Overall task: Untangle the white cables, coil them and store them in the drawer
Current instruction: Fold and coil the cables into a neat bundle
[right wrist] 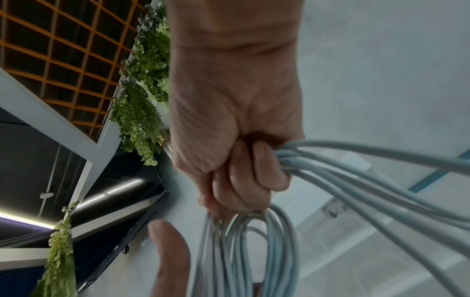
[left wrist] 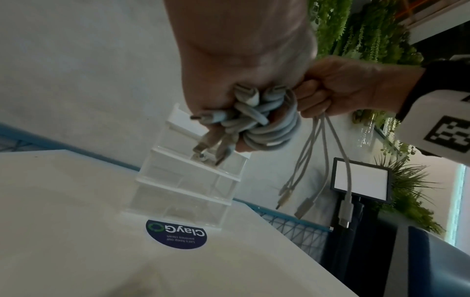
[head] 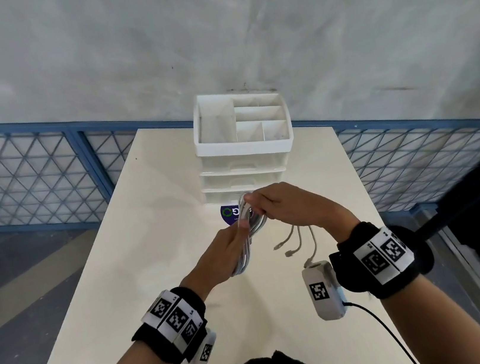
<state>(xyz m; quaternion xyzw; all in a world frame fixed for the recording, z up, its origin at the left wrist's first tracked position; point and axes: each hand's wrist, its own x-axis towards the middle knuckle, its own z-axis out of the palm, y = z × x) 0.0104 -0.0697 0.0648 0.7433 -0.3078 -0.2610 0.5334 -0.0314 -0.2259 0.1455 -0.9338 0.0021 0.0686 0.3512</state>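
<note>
A: Head view: how far along?

B: The bundle of white cables (head: 248, 233) is held above the cream worktop (head: 138, 259), just in front of the white plastic drawer unit (head: 244, 156). The left hand (head: 227, 252) grips its coiled loops; the right hand (head: 292, 205) has its fingers (left wrist: 311, 96) curled round the top.

A: Coiled, then?

B: Mostly, I'd judge; several plug ends (head: 289, 247) hang loose. The drawers look shut, so tidying the ends, opening a drawer and storing remain.
</note>
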